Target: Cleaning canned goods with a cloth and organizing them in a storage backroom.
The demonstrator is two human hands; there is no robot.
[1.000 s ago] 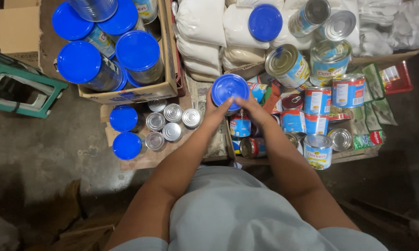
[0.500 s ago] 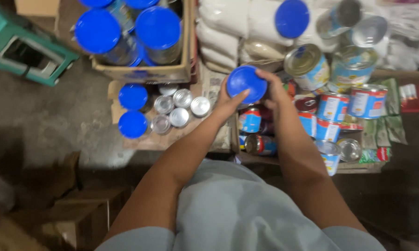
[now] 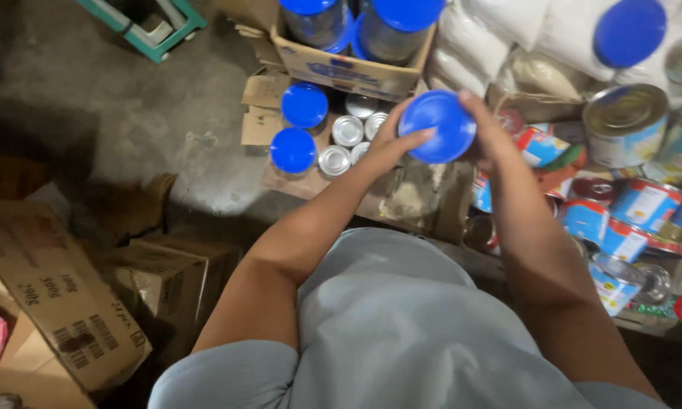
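While both hands [image 3: 432, 136] grip it, round blue plastic lid [image 3: 437, 126] looks smooth.

Dim, stained concrete floor [image 3: 129, 129] (bare grey), brown cardboard boxes [image 3: 61, 303] lower left, green stool [image 3: 148, 23] at top.

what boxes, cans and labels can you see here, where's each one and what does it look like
Blue-lidded can: round, held in both hands, centre top.
Open carton: brown with blue print, top centre, holding blue-lidded cans.
Small silver tins: round, left of the hands.
Labelled cans: blue, red and white, right.
Brown cardboard box: dark print, lower left.
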